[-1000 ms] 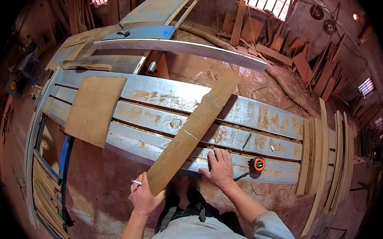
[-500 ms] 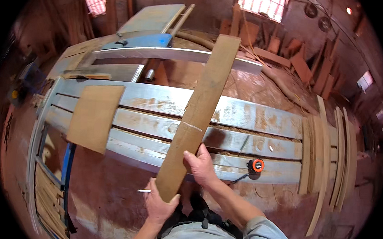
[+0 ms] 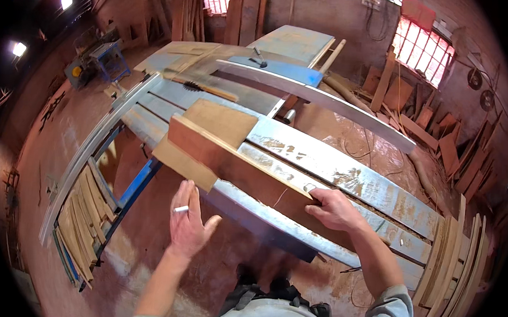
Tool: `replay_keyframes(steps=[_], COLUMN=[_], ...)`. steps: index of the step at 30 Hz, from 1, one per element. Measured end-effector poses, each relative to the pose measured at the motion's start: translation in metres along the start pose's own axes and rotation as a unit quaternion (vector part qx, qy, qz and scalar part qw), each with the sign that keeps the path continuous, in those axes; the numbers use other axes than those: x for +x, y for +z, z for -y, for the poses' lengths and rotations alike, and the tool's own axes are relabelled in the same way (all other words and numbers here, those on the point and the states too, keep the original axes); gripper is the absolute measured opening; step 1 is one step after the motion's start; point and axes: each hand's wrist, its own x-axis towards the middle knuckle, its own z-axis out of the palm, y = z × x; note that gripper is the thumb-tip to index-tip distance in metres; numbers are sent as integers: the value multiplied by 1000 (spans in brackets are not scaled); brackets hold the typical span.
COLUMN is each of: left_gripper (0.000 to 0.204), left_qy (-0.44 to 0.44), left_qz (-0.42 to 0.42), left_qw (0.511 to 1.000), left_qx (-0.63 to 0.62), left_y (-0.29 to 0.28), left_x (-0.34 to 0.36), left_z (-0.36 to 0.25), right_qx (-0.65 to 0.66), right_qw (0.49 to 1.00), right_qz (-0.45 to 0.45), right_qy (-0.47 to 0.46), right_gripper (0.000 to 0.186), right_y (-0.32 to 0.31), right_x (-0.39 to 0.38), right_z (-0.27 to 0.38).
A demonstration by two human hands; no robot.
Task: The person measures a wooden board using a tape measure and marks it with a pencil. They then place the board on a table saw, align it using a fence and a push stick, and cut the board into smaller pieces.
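Note:
My right hand [image 3: 334, 210] grips the upper edge of a long brown wooden board [image 3: 230, 164], thumb on the near face. The board is turned on its edge and slants across a flat tan panel [image 3: 224, 121], hiding the panel's middle. Whether the two touch is hard to tell. A pale line marks the board's near face. Off the front edge of the slotted metal table [image 3: 300, 146], my left hand [image 3: 190, 221] has its fingers stretched, with a short white stick [image 3: 180, 209] held between two of them. It is apart from the board.
Beyond the table runs a long metal rail [image 3: 354, 115]. A toothed saw blade [image 3: 193, 86] shows at the far left. Wood strips [image 3: 438, 254] lie across the right end, and more strips [image 3: 81, 224] are stacked lower left. A hammer-like tool [image 3: 260, 58] rests on a blue surface.
The board has swung from pointing away to lying crosswise over the panel, and turned on edge. My left hand has let go of it; my right hand still holds it. The view has shifted left.

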Motion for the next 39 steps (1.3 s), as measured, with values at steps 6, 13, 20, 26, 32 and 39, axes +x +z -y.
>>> replay_keyframes(steps=[6,13,20,26,32,39], left_gripper=[118,94,77,107,101,103], left_qy=[100,176,159,-12,-134,-264], left_qz=[65,69,35,71,42,60], left_qw=[992,982,985,996,990,962], left_qx=[48,26,-54,-43,-15,36], left_y=[-24,-31,-31,-24,-17,-40], left_x=[-15,-47,-73,-125,-150,-175], left_z=[70,119,138,132,124,84], right_qx=[-123,-160,-219,-83,-248,-302], right_qw=[975,950,953,968,964,948], right_qz=[141,229,169,-146,-98,-97], right_qy=[-123,-141,-125,-189,-20,-13], right_gripper=[24,26,29,28,69,86], right_y=[11,21,33,78,174,195], right_x=[49,95,107,77,30,39], right_z=[47,88,113,90,-34,-61])
